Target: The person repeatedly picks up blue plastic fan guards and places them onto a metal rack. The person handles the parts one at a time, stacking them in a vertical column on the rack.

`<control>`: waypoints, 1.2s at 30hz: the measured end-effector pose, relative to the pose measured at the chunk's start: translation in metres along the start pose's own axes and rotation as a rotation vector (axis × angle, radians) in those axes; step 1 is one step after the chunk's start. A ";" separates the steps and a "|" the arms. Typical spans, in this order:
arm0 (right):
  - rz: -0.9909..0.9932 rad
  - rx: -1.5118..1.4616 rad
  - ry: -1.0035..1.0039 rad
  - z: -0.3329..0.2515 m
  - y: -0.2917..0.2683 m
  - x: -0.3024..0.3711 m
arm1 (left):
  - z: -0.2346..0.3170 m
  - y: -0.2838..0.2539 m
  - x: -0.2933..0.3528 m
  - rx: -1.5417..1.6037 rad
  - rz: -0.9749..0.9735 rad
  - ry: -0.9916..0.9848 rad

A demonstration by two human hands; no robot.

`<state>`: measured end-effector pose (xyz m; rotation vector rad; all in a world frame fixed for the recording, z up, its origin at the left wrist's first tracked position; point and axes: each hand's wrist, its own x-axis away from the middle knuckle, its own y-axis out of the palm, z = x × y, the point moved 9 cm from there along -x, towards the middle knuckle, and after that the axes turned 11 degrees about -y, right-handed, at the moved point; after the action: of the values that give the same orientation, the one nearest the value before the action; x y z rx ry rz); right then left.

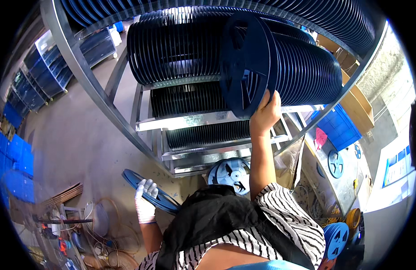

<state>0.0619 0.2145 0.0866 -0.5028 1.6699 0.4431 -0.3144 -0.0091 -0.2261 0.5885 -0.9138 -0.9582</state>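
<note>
My right hand (265,113), bare, grips the lower rim of a dark blue reel (256,51) with its fingers closed. That reel stands upright, its slotted face toward me, at the near end of a row of dark reels (307,67) on the metal rack (190,120). Low on the left, my left hand (146,200), in a white glove, is closed around the edge of a blue reel (166,202). This one is tilted and seen nearly edge-on, beside the black apron (203,211) on my front; the apron hides part of it.
More rows of reels (174,51) fill the rack's tiers. Below it stand pale blue reels (228,173). At right, a bench holds a blue crate (338,128) and a loose reel (335,164). Blue boxes (19,153) and loaded racks line the left; a cluttered stand (77,234) is lower left.
</note>
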 end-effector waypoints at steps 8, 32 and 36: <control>-0.077 0.014 0.057 -0.013 -0.013 -0.010 | 0.006 -0.009 -0.007 -0.019 0.022 -0.021; -0.199 0.528 -0.052 0.011 0.084 0.021 | 0.005 -0.017 -0.051 -0.158 -0.020 -0.269; -0.400 0.498 -0.059 0.012 0.084 0.059 | 0.005 -0.020 -0.047 -0.192 -0.006 -0.269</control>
<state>0.0174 0.2863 0.0271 -0.4286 1.5041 -0.2467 -0.3399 0.0229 -0.2578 0.3030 -1.0433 -1.1337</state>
